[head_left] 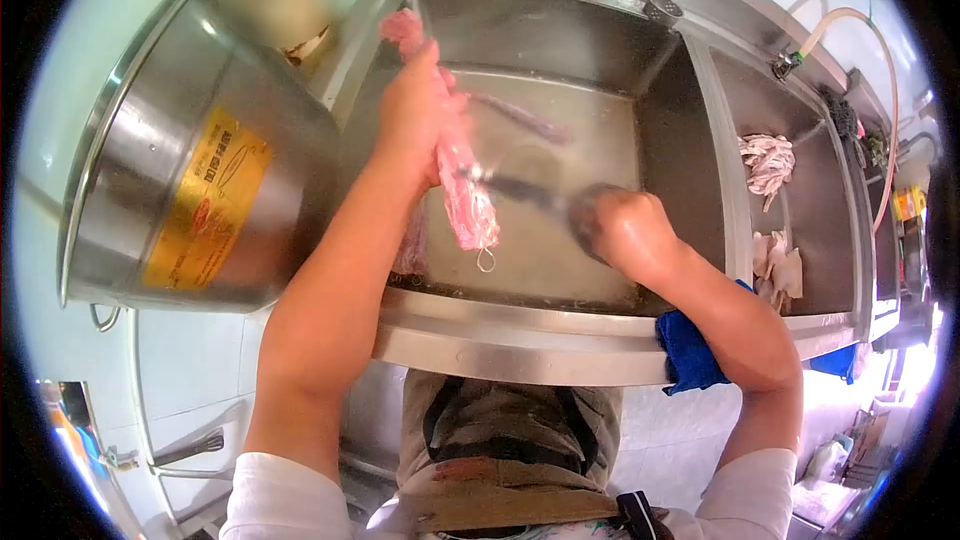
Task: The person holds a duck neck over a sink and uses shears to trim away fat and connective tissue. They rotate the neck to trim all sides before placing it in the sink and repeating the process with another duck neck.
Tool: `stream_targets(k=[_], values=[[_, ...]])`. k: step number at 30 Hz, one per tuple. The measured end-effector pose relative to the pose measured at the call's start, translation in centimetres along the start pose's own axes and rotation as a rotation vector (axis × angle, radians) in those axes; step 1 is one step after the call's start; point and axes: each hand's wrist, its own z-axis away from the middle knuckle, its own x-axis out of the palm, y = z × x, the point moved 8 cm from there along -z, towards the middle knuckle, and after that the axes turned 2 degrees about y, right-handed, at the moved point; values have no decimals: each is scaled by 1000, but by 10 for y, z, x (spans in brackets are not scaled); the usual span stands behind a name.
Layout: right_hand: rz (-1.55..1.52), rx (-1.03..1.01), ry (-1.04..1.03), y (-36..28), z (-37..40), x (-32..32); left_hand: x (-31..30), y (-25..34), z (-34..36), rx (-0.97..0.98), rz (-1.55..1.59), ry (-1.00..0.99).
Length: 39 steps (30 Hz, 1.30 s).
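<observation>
My left hand [415, 115] is wrapped around a long, pink piece of raw meat [465, 205], holding it slantwise over the sink [690, 140]. A thin pale loop hangs from the meat's lower end. Closed around a dark handle, my right hand [630, 230] holds a knife [515, 190], blurred by motion. The blade points left, and its tip is at the meat's side, just below my left hand; whether it touches cannot be told. Beyond the meat, a thin, dark reddish strip [520, 118] lies in the cloudy water. Another pinkish piece [412, 245] rests by the sink's left wall, partly hidden by my left forearm.
A big steel pot [130, 170] with a yellow label stands left of the sink. In the right basin are pale strips [768, 165] and flat pale pieces [778, 265]. A blue cloth [690, 355] hangs over the front edge under my right forearm. A hose [885, 70] curves at the right.
</observation>
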Motion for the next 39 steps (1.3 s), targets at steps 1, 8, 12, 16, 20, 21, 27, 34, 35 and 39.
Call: stream_targets(k=[1,8,12,16,20,21,27,34,35,39], values=[[-99,42,0,2,-1,0,0,3,1,13,27,-31],[-216,-51,2,-15,4,-4,9,9,13,57,106,-77],[4,-86,52,-12,2,5,14,10,18,34,170,-91],[78,-125,18,-12,1,15,11,7,14,66,158,-54],[-17,-110,97,-2,-2,13,10,10,13,55,224,-42],[-70,-93,73,1,-2,14,13,13,16,64,212,-52],[-262,-81,-2,-13,-3,8,16,18,26,95,181,-118],[-29,-132,50,-18,-3,12,24,13,34,63,174,-148],[-7,-133,39,-17,-3,13,26,11,36,46,171,-148],[-50,-126,34,-9,-3,14,17,16,33,101,128,-15]])
